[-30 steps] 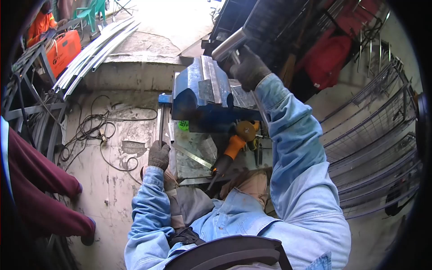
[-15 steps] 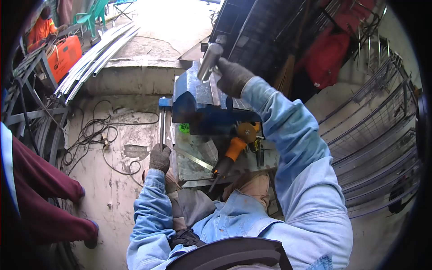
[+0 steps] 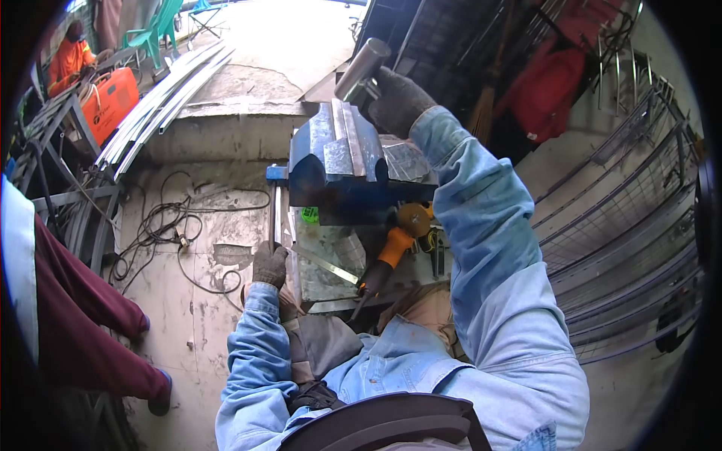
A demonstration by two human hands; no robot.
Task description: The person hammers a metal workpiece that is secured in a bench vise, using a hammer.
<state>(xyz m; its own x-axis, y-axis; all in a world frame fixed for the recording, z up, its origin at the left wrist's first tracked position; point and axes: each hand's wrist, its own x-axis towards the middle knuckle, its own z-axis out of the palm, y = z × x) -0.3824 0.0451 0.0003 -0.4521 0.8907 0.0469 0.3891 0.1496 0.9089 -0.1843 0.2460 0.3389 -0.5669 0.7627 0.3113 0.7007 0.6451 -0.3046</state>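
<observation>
My right hand (image 3: 402, 101), in a dark glove, is wrapped round a hammer (image 3: 364, 69) with a thick cylindrical steel head, raised above a blue bench vise (image 3: 310, 154). Metal strips (image 3: 348, 139) lie along the top of the vise, apart from the hammer. To the left, my gloved left hand (image 3: 268, 264) is closed round the lower end of a slim metal bar (image 3: 277, 214). A blue piece (image 3: 277, 173) sits at the bar's far end, beside the vise. Closest below the vise is an angle grinder (image 3: 395, 248) with an orange body and a round disc.
A coiled black cable (image 3: 154, 225) lies on the floor at left. Another person's legs (image 3: 90, 316) stand near there. Behind are long metal strips (image 3: 169, 98), an orange machine (image 3: 113, 105) and a seated person (image 3: 68, 60). Metal grilles (image 3: 624, 248) lean at right.
My right hand has lifted the hammer up and slightly right, away from the vise. My left hand keeps its hold on the bar. The person at left shows slightly further into view.
</observation>
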